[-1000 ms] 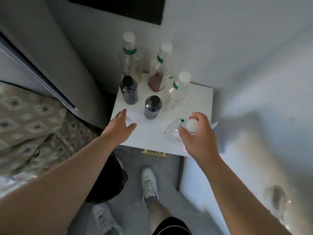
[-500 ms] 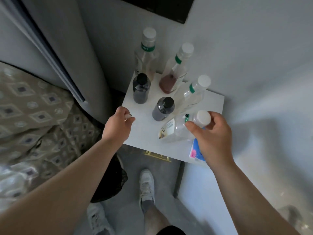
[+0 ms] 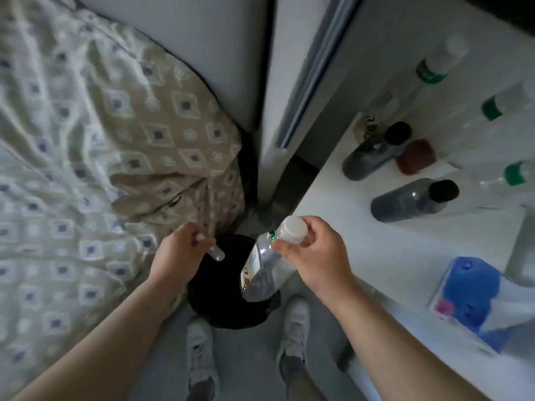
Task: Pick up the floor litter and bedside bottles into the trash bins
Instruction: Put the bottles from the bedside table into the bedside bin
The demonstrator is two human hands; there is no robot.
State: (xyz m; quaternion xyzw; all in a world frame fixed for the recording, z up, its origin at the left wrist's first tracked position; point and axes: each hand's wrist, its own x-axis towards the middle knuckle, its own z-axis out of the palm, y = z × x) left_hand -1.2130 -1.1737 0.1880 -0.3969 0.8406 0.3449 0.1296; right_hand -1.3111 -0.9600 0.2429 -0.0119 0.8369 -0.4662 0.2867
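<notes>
Below: black bin [image 3: 208, 299] on grey floor [image 3: 246, 369], between bed [image 3: 86, 154] and white nightstand [image 3: 390, 256].

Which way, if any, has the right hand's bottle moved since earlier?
Yes: the bottle went off the nightstand, leftward, now over the black trash bin.
</notes>
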